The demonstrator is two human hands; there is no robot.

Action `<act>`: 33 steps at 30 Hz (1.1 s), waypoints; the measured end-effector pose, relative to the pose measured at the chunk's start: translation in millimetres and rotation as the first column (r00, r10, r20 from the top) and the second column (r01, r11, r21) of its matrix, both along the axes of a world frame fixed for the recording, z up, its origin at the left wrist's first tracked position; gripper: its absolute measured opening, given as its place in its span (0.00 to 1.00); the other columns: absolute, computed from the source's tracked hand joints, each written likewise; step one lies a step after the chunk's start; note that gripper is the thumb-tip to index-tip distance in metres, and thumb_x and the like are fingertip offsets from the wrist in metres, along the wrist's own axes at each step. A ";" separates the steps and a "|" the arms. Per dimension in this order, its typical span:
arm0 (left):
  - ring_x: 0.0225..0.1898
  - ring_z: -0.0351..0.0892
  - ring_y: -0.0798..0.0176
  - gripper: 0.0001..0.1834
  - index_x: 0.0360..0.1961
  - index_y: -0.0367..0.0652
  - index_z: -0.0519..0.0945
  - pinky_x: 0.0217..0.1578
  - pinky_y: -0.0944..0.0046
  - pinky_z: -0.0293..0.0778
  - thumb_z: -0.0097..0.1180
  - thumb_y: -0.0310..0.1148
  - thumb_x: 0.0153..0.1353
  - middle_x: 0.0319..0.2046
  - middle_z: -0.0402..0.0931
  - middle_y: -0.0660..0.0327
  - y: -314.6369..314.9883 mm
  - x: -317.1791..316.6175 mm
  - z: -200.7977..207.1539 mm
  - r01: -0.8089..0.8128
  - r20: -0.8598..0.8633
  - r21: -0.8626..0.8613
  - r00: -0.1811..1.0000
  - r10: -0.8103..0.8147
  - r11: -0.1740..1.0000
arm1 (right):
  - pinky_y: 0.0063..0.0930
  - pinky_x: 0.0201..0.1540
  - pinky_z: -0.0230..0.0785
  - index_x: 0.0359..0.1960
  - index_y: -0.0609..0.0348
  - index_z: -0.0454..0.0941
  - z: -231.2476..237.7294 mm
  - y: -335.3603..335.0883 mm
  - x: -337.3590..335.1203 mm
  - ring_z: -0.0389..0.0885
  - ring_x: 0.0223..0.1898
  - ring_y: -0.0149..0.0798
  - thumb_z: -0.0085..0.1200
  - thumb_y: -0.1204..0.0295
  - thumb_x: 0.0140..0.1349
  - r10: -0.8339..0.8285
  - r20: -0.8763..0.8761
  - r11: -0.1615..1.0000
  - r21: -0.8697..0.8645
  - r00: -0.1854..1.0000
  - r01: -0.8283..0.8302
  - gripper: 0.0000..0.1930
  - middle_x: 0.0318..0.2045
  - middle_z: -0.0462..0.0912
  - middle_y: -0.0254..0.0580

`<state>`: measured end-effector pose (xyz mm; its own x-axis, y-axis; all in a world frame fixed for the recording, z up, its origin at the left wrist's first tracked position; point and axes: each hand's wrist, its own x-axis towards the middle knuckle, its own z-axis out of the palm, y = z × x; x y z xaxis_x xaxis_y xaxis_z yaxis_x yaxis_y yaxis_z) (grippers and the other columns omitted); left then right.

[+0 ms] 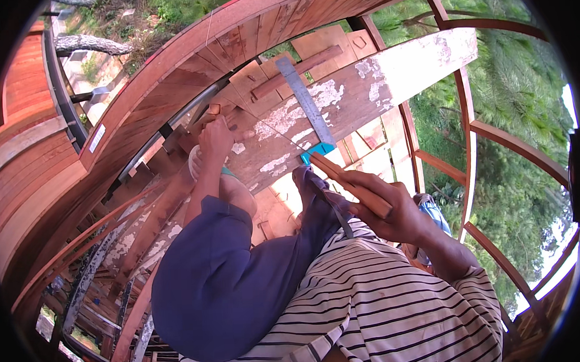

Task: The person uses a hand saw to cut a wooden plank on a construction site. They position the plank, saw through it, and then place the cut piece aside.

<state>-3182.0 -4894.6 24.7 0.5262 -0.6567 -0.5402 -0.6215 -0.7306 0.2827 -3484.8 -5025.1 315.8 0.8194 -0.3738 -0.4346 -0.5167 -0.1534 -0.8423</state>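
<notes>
My right hand is closed round a slim wooden strip that points up and left. The strip's far end overlaps the blue stock of a try square; I cannot tell whether they touch. The square's metal blade lies across a long, worn plank with patches of flaking white paint. My left hand is closed at the plank's left end, beside my bent knee. A small reddish wooden piece shows just above its fingers; whether the hand holds it is unclear.
A thin string crosses the plank toward the square. A curved wall of reddish boards bounds the far side. A loose wooden batten lies beyond the plank. Open timber framing stands right, with trees outside. Beams and gaps lie lower left.
</notes>
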 end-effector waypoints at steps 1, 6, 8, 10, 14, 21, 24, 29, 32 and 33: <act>0.45 0.86 0.42 0.49 0.40 0.35 0.82 0.46 0.46 0.80 0.76 0.71 0.32 0.38 0.86 0.43 -1.1 -0.4 3.5 0.000 -0.011 0.024 1.000 0.000 1.000 | 0.33 0.53 0.81 0.66 0.61 0.70 21.6 -2.6 -16.7 0.87 0.53 0.49 0.60 0.78 0.65 0.067 -0.041 0.995 -0.067 0.997 -0.070 0.27 0.55 0.83 0.50; 0.45 0.87 0.43 0.49 0.39 0.35 0.85 0.45 0.47 0.80 0.74 0.74 0.31 0.36 0.86 0.42 2.2 4.3 -3.7 0.007 -0.045 0.034 0.999 -0.005 0.999 | 0.32 0.49 0.78 0.62 0.66 0.73 -24.4 -2.1 25.8 0.87 0.47 0.41 0.57 0.77 0.69 -0.032 0.035 0.998 -0.054 0.999 0.034 0.20 0.48 0.85 0.49; 0.44 0.87 0.43 0.49 0.38 0.35 0.85 0.45 0.47 0.80 0.74 0.74 0.31 0.36 0.86 0.43 -0.9 1.2 1.3 0.020 -0.063 0.029 0.998 -0.018 0.999 | 0.31 0.51 0.76 0.62 0.63 0.73 -91.6 -1.1 68.7 0.86 0.48 0.40 0.58 0.75 0.69 -0.036 0.049 0.999 0.019 0.998 0.035 0.21 0.48 0.85 0.49; 0.44 0.87 0.43 0.50 0.40 0.35 0.85 0.45 0.48 0.80 0.74 0.74 0.31 0.36 0.86 0.43 -0.6 3.3 0.2 0.012 -0.057 0.035 0.998 -0.010 0.999 | 0.30 0.51 0.75 0.63 0.60 0.73 -120.7 -8.1 106.5 0.86 0.49 0.39 0.60 0.74 0.68 -0.035 0.023 0.999 0.041 0.999 0.034 0.22 0.51 0.84 0.49; 0.42 0.88 0.42 0.50 0.43 0.34 0.84 0.44 0.48 0.81 0.76 0.70 0.32 0.35 0.86 0.43 6.7 5.0 -8.9 0.015 -0.035 -0.014 0.999 -0.016 1.000 | 0.33 0.55 0.74 0.65 0.62 0.72 -47.1 -2.3 67.4 0.83 0.54 0.41 0.60 0.74 0.68 0.016 -0.077 0.999 0.043 0.997 -0.012 0.24 0.56 0.81 0.50; 0.41 0.87 0.38 0.47 0.41 0.32 0.81 0.44 0.44 0.81 0.78 0.66 0.33 0.34 0.84 0.40 13.5 10.2 -5.6 -0.042 -0.109 -0.128 0.994 0.028 0.991 | 0.30 0.49 0.79 0.63 0.67 0.73 3.1 -4.7 36.5 0.88 0.46 0.43 0.60 0.79 0.66 0.114 -0.071 0.977 -0.171 0.991 -0.124 0.23 0.55 0.83 0.50; 0.43 0.87 0.38 0.47 0.45 0.29 0.79 0.44 0.44 0.81 0.80 0.61 0.36 0.35 0.85 0.39 9.8 7.6 -6.4 -0.046 -0.148 -0.131 0.989 0.026 0.990 | 0.29 0.53 0.74 0.65 0.62 0.72 -104.4 -3.0 97.6 0.85 0.52 0.40 0.60 0.77 0.68 0.065 0.038 0.993 -0.105 0.997 -0.061 0.24 0.54 0.83 0.51; 0.43 0.87 0.38 0.44 0.44 0.29 0.79 0.44 0.45 0.81 0.80 0.58 0.37 0.35 0.85 0.39 11.7 8.3 -3.0 -0.052 -0.157 -0.119 0.987 0.034 0.992 | 0.29 0.51 0.75 0.66 0.62 0.71 -84.3 -0.1 85.1 0.85 0.49 0.37 0.60 0.75 0.68 0.039 -0.045 0.995 -0.092 0.998 -0.043 0.25 0.52 0.84 0.50; 0.42 0.87 0.38 0.41 0.41 0.31 0.80 0.44 0.46 0.81 0.80 0.57 0.38 0.35 0.85 0.39 17.8 10.7 -5.0 -0.070 -0.136 -0.097 0.989 0.057 0.993 | 0.31 0.53 0.76 0.65 0.68 0.70 -2.5 -6.8 30.8 0.86 0.51 0.40 0.60 0.76 0.67 0.114 -0.136 0.985 -0.114 0.984 -0.130 0.25 0.53 0.83 0.53; 0.42 0.86 0.37 0.44 0.38 0.34 0.80 0.43 0.44 0.80 0.78 0.64 0.35 0.34 0.84 0.41 20.8 10.6 -10.1 -0.078 -0.134 -0.094 0.989 0.065 0.992 | 0.32 0.54 0.77 0.65 0.70 0.70 13.5 -9.5 14.0 0.85 0.52 0.41 0.60 0.76 0.67 0.119 -0.157 0.986 -0.098 0.980 -0.136 0.26 0.54 0.83 0.54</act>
